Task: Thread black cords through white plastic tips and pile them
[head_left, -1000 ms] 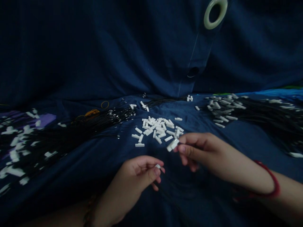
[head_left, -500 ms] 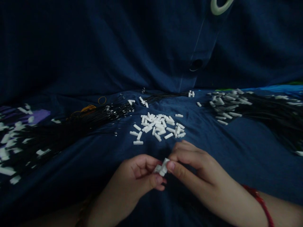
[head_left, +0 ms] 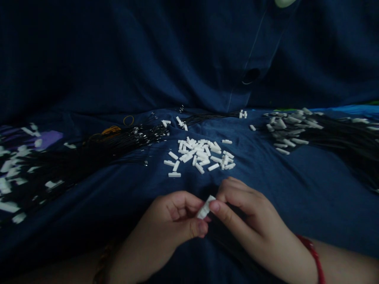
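Note:
A small white plastic connector housing [head_left: 205,210] is held up between my two hands, tilted with its upper end to the right. My left hand [head_left: 174,221] closes thumb and fingers about its lower end. The thumb and index finger of my right hand [head_left: 245,209] pinch the upper end. The fingers hide part of it, and whether a wire enters it I cannot tell. Just beyond my hands, a loose pile of similar white housings [head_left: 197,152] lies on the dark blue cloth [head_left: 142,189].
At left, a bundle of black wires [head_left: 109,152] has bare metal tips towards the middle and white connectors at its other end. Another black wire bundle [head_left: 340,138] with white connectors lies at right. Orange bands [head_left: 111,131] rest at back left. Blue cloth [head_left: 177,59] hangs behind.
Two white pieces showed at an angle between my fingers; now a single slanted housing is visible there. The view has shifted slightly, and both hands remain in nearly the same place.

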The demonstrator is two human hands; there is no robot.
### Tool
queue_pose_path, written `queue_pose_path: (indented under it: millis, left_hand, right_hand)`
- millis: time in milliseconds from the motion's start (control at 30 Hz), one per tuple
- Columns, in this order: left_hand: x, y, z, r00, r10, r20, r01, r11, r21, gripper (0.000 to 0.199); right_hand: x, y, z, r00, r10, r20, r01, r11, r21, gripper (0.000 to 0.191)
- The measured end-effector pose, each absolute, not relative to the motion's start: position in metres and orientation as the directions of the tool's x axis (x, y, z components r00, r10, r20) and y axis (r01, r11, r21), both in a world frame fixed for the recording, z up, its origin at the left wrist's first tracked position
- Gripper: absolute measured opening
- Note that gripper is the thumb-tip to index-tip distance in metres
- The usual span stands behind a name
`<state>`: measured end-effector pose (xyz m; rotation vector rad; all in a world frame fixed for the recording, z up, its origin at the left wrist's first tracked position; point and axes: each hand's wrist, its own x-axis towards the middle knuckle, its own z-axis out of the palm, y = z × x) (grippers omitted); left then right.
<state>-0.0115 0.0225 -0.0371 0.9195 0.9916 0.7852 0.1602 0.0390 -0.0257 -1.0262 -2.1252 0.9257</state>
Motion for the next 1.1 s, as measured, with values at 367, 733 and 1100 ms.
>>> queue_pose_path:
  millis: [367,733,1100]
  left_hand:
    - [-0.0090,0.0258,-0.0367,0.339,0.872,-0.353,-0.072,0.398,0.915,0.016]
    - [-0.0134,0.0262,-0.0358,0.382,0.858,-0.342,-0.119,0.413,0.903,0.014]
    - [-0.0142,0.0282,-0.0338,0.421,0.831,-0.364,-0.101,0.442,0.891,0.016]
  right_hand:
    - [0.1575,0.0406,-0.0304,-0.510,0.842,0.178,0.442,0.434,-0.785,0.027]
    - [0.1623,0.0445,-0.0294,-0.534,0.796,0.284,0.379,0.526,-0.762,0.022]
    - [0.1619,0.0463,-0.0308,-0.537,0.785,0.310,0.383,0.554,-0.739,0.019]
